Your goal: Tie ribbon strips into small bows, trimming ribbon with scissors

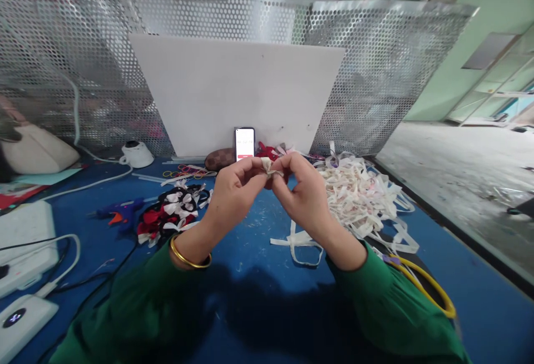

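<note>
A small cream fabric piece (267,165) is pinched between the fingertips of my left hand (231,194) and my right hand (302,194), above the middle of the blue table. Both hands are closed on it, their fingertips almost touching. Just beyond them a lit phone (245,143) stands upright. To the right of my right hand lies a large heap of cream ribbon strips (359,191). Left of my left hand is a pile of red, white and black bows (173,208). A loose ribbon (298,240) lies below my right hand.
A blue glue gun (123,212) and several rubber bands (183,172) lie at the left, near a white power strip (31,241) with cables. Yellow-handled scissors (429,291) rest by the right sleeve. A white board (240,94) leans on perforated metal behind a brown checked pouch (219,159).
</note>
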`<action>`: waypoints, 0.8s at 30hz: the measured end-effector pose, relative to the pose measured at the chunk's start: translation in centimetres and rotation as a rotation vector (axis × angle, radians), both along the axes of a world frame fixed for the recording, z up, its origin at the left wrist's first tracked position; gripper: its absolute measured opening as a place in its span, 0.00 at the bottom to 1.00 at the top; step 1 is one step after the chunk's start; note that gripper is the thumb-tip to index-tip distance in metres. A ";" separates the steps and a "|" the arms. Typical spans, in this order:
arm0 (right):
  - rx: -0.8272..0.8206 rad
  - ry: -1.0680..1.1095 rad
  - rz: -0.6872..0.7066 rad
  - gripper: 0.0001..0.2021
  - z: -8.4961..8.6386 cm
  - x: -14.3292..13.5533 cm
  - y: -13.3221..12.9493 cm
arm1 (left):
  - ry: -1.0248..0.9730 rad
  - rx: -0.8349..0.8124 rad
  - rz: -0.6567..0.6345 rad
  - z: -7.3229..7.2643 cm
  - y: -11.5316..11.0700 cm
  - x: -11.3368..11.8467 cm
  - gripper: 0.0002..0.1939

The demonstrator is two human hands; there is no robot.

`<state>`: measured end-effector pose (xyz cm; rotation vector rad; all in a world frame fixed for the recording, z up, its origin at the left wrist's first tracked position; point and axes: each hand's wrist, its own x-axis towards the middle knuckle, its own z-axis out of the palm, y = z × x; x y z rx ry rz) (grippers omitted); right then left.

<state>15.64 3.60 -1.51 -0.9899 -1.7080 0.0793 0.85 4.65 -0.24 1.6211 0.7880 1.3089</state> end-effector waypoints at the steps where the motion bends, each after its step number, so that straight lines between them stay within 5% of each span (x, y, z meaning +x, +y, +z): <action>1: 0.002 -0.010 0.011 0.06 0.1 0.1 0.1 | 0.014 0.002 -0.012 0.0 0.0 -0.1 0.08; 10: -0.026 -0.143 0.061 0.07 0.6 0.7 0.1 | 0.096 0.053 0.077 0.0 -0.1 -0.1 0.09; 14: -0.054 -0.255 0.076 0.05 1.2 1.4 -0.3 | -0.013 -0.006 0.024 -0.2 -0.1 0.1 0.07; 17: -0.096 -0.300 0.210 0.06 1.7 2.4 -0.3 | -0.045 -0.064 -0.049 -0.4 0.0 0.2 0.06; 24: -0.238 0.024 0.256 0.04 1.2 2.0 0.3 | 0.034 -0.027 -0.026 -0.1 0.0 0.0 0.09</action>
